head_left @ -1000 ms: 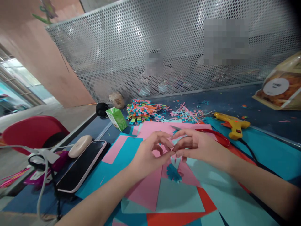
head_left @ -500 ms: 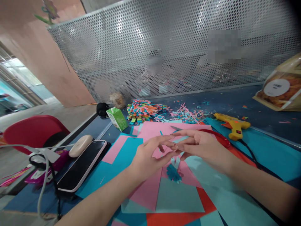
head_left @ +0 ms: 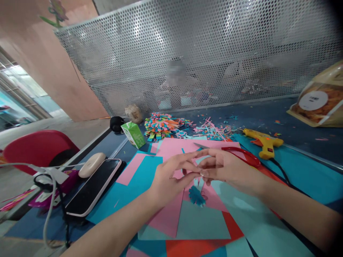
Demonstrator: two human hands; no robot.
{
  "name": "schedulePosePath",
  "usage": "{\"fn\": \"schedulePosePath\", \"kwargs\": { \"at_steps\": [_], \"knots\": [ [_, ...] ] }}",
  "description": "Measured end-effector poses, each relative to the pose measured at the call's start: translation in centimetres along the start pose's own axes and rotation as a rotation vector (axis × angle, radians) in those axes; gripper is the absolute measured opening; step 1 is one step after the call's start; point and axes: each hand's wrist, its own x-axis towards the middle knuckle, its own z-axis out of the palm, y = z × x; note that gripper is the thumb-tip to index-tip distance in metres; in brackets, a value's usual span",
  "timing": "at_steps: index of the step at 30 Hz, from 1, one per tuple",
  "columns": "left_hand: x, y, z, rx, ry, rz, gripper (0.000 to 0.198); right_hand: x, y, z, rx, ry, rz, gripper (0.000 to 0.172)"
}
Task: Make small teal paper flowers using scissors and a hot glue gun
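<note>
My left hand (head_left: 170, 175) and my right hand (head_left: 230, 172) meet at their fingertips above the coloured paper. Thumbs and fingers of both are pinched together, and whatever is between them is too small or hidden to name. Just below the fingertips lies a fringed blue paper piece (head_left: 197, 196), with pale blue paper strips showing above it. Pink paper sheets (head_left: 167, 217) and light blue sheets (head_left: 203, 223) spread beneath the hands. Behind my right hand are scissors (head_left: 248, 157) with red handles, partly covered by that hand.
A yellow glue gun (head_left: 264, 141) with a black cord lies at right. Colourful fringed paper pieces (head_left: 160, 125) and paper strips (head_left: 211, 129) are piled behind. At left are a green carton (head_left: 133, 135) and a phone (head_left: 94, 187). A perforated metal screen (head_left: 187, 39) borders the table; a person is behind it.
The fingers of my right hand have curled in more, while the fingertips stay together. My left hand is nearly still. The view has shifted slightly.
</note>
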Motion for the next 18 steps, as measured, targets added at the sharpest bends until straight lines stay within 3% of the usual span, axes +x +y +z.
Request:
{"fn": "schedulePosePath", "kwargs": {
  "at_steps": [5, 11, 18],
  "knots": [
    [0.1, 0.2, -0.2, -0.054, -0.072, 0.034, 0.046, -0.1, 0.0, -0.7, -0.02, -0.167, -0.026, 0.049],
    [-0.2, 0.9, -0.1, -0.108, -0.091, -0.009, 0.049, -0.5, -0.4, -0.8, -0.071, -0.239, 0.008, 0.05],
    [0.3, 0.7, -0.5, -0.215, 0.085, -0.167, 0.046, -0.1, 0.0, -1.2, -0.047, -0.222, -0.038, 0.056]
  ]
}}
